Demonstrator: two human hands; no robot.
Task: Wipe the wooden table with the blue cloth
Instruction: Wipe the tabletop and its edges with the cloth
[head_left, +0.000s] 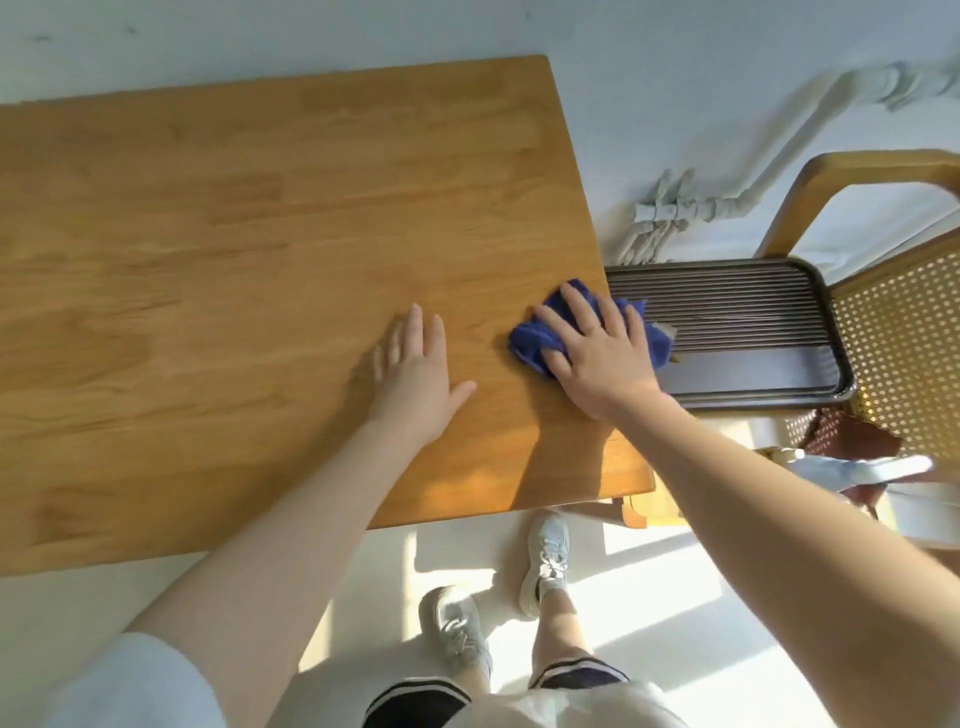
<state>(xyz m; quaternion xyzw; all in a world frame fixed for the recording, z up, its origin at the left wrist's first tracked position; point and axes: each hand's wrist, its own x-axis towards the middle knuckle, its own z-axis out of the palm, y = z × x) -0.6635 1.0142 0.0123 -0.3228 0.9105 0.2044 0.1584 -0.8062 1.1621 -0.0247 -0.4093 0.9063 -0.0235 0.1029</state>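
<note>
The wooden table (234, 249) fills the left and middle of the head view. A crumpled blue cloth (530, 340) lies at the table's right edge, partly hanging past it. My right hand (592, 348) presses down on the cloth with fingers spread, and most of the cloth is hidden under the palm. Flat on the bare wood just left of the cloth rests my left hand (415, 374), fingers apart and holding nothing.
A dark slatted tray (753, 312) sits right beside the table's right edge on a cane-seat wooden chair (904, 322). A white spray bottle (857, 470) lies below the chair seat. White pipes (675, 213) run along the wall. My feet stand on the sunlit floor.
</note>
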